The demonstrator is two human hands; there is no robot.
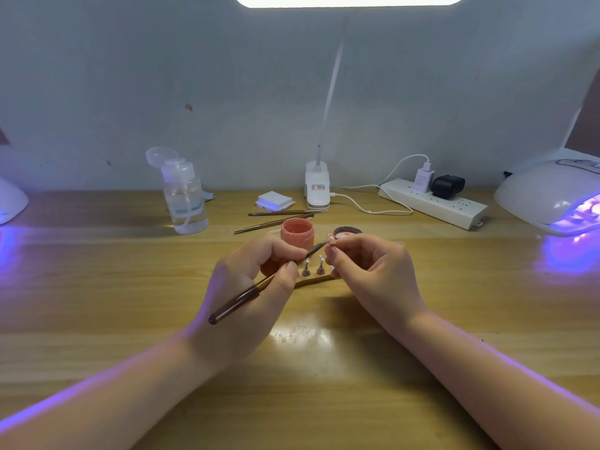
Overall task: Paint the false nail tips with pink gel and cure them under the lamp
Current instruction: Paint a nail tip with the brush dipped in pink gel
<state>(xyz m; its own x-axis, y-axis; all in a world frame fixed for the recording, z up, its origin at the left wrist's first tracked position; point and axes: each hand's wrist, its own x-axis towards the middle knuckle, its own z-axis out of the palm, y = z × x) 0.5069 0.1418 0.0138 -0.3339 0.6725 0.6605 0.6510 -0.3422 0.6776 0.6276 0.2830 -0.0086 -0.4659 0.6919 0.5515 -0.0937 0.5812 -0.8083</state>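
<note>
My left hand (250, 284) grips a brown-handled brush (237, 302), its tip reaching toward a small nail tip (331, 238) pinched by my right hand (370, 271). Between the hands, two nail tips on metal stands (313, 267) sit on a wooden strip (316, 280). Just behind stands the pink gel jar (297, 233), open, with its lid (347, 232) lying beside it. A white curing lamp (552, 196) glows purple at the far right.
A clear pump bottle (183, 196) stands back left. Two spare brushes (276, 219), a stack of white pads (274, 201), a desk lamp base (317, 186) and a power strip (431, 203) line the back. Another glowing lamp (9, 203) sits at the left edge.
</note>
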